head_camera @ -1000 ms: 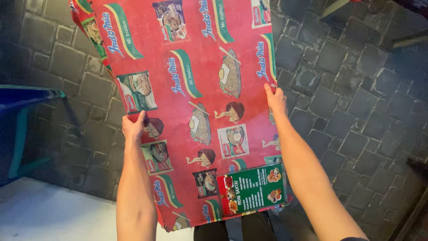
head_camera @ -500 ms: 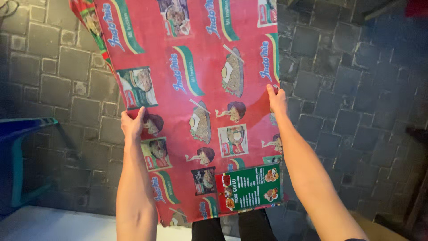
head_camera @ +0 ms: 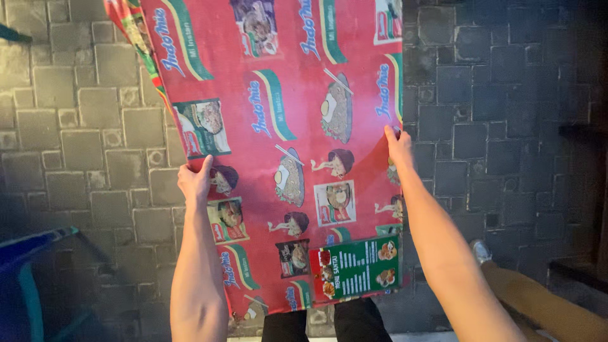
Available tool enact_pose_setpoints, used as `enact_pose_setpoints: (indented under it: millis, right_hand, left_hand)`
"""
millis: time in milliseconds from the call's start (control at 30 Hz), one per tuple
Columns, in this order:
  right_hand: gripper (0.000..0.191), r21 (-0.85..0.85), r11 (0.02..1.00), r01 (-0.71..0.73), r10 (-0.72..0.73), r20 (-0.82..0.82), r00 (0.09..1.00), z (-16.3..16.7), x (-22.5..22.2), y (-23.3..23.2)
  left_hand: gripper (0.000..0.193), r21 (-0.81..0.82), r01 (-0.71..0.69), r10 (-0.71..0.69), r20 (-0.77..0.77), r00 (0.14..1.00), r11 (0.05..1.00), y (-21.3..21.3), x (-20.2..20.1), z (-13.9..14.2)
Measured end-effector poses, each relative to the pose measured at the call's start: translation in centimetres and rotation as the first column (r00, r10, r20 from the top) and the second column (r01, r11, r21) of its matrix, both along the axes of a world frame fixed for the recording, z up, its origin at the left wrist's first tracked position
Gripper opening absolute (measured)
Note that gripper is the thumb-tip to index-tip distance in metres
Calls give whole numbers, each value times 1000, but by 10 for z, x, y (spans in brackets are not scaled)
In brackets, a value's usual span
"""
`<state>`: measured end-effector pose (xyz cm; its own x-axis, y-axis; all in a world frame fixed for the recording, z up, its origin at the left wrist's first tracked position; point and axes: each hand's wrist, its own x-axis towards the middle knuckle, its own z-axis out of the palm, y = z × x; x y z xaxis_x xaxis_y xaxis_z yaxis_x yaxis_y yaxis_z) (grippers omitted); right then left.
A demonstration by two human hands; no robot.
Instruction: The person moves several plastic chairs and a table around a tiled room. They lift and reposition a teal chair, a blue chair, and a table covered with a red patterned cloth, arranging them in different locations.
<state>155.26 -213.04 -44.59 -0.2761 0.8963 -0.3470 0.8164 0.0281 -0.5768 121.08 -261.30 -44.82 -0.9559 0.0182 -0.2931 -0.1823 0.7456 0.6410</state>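
I hold up a large red printed sheet [head_camera: 285, 126] with pictures of noodle bowls and green-and-white swooshes, spread out in front of me. My left hand [head_camera: 195, 180] grips its left edge and my right hand [head_camera: 399, 147] grips its right edge, both arms stretched forward. A small green menu card [head_camera: 354, 267] with food pictures lies against the sheet's lower right part. The sheet's top runs out of view and its upper left corner folds back.
Grey paving stones [head_camera: 82, 139] cover the ground below. A blue chair or frame [head_camera: 28, 278] stands at lower left. Another person's leg in tan trousers with a light shoe [head_camera: 482, 252] shows at lower right. My dark trouser legs [head_camera: 323, 323] appear under the sheet.
The view has shifted so the sheet and both hands sit lower and more centred. My grip on both edges is unchanged. The white surface at bottom left is gone from view.
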Motion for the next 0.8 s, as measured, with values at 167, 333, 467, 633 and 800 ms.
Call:
enact_pose_setpoints:
  millis: [167,333,467,633,800]
  right_hand:
    - [75,-49,993,106,-107,-10,994,-7,49,12]
    - [76,-84,988,127,-122,67,990,-27,75,24]
    - [77,-83,985,151,-146,56,988,-50,92,45]
    - [81,-68,988,141,-124,209,970,-63,120,83]
    - [83,-68,982,176,-158,214,964,-83,141,105]
  left_hand:
    - [67,-64,132,-137,-67,988,989,37,15,-4]
    - [68,-81,185,-193,-106,975,979,63,26,-23]
    - [69,-108,252,-264,-114,958,962,98,30,-47]
    - [68,-84,324,-325,-3,946,942,150,45,-73]
    - [67,-140,395,-389,72,918,908,194,45,-99]
